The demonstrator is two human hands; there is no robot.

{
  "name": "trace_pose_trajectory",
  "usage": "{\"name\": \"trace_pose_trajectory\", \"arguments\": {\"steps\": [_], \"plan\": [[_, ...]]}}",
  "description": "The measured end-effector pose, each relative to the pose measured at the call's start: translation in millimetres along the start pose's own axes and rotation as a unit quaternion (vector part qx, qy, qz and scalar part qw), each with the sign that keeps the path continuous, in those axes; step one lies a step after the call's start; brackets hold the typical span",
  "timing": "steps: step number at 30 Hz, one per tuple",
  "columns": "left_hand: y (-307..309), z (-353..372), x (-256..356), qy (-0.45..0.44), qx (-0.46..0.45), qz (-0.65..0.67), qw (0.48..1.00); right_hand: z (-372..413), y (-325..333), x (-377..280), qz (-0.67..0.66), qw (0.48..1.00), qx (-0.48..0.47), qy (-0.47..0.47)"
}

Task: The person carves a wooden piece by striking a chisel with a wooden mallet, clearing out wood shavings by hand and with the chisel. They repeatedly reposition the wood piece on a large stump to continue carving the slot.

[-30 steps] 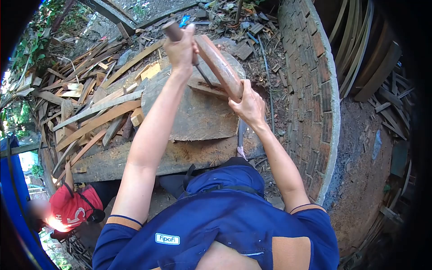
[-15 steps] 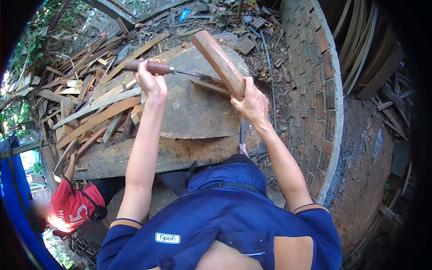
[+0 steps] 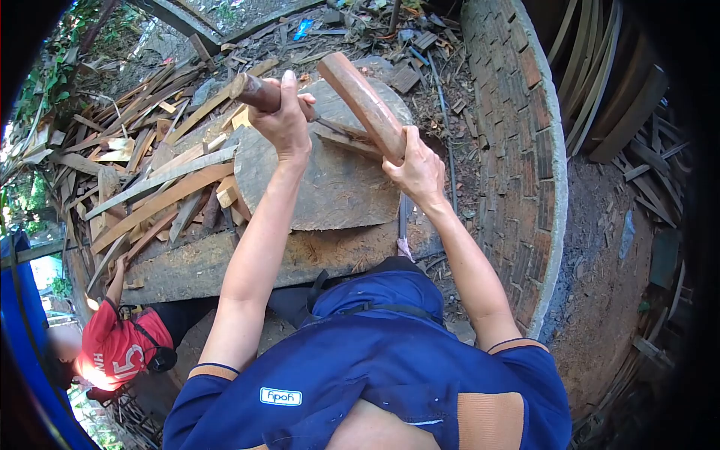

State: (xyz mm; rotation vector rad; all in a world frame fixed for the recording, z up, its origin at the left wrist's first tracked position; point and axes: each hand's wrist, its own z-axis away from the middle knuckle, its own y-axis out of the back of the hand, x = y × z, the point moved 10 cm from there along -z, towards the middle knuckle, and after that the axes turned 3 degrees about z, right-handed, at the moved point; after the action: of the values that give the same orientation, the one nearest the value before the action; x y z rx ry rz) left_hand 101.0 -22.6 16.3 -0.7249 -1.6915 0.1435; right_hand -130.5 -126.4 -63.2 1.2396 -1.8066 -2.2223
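Note:
My left hand [image 3: 285, 124] is closed round the brown wooden handle [image 3: 259, 94] of a tool with a thin dark metal shaft [image 3: 331, 125]. The shaft points right, toward a flat piece of wood [image 3: 351, 144] on a large round wooden block [image 3: 322, 191]. With fingers wrapped round its lower end, my right hand [image 3: 420, 171] holds a thick reddish-brown wooden bar [image 3: 364, 103], tilted up to the left over the block. The bar hides part of the flat piece and the tip of the shaft.
Wood strips [image 3: 161, 187] lie piled at the left. A curved brick wall [image 3: 514, 165] stands at the right, with more boards beyond it. A person in a red shirt [image 3: 116, 345] is at the lower left, one hand by the strips. A beam [image 3: 195, 266] runs before the block.
My left hand has moved right and slightly up; the tool's handle now tilts, with its end up to the left. My right hand and the bar have barely moved.

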Motion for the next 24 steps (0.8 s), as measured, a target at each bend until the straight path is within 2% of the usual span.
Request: {"name": "trace_pose_trajectory", "arguments": {"steps": [3,10,14,17,20,22,23,24], "plan": [[-5.2,8.4,0.0,0.016,-0.020,-0.014,1.000,0.0,0.2,-2.2,-0.003,1.000,0.001,0.001],[-24.9,38.1,6.3,-0.051,-0.111,-0.051,0.991,-2.1,-1.8,-2.2,0.006,1.000,-0.009,0.009],[-26.8,39.3,5.5,-0.039,-0.110,-0.043,0.992,-10.4,-0.5,11.7,-0.049,0.998,-0.041,-0.012],[-29.0,37.1,-1.6,-0.035,-0.110,-0.080,0.990,-16.2,58.8,-14.8,-0.111,0.994,0.017,0.003],[-38.8,43.6,-4.1,-0.037,-0.125,-0.107,0.986,8.0,168.0,-100.3,-0.167,0.946,0.189,0.201],[-47.0,46.6,-6.2,-0.049,-0.146,-0.083,0.985,28.1,200.2,-127.6,-0.148,0.898,0.265,0.319],[-48.2,47.0,-7.7,-0.053,-0.149,-0.079,0.984,33.6,206.4,-125.7,-0.146,0.896,0.271,0.322],[-52.2,50.4,7.1,-0.139,-0.153,-0.126,0.970,29.9,186.0,-129.5,0.004,0.936,0.169,0.308]]}}
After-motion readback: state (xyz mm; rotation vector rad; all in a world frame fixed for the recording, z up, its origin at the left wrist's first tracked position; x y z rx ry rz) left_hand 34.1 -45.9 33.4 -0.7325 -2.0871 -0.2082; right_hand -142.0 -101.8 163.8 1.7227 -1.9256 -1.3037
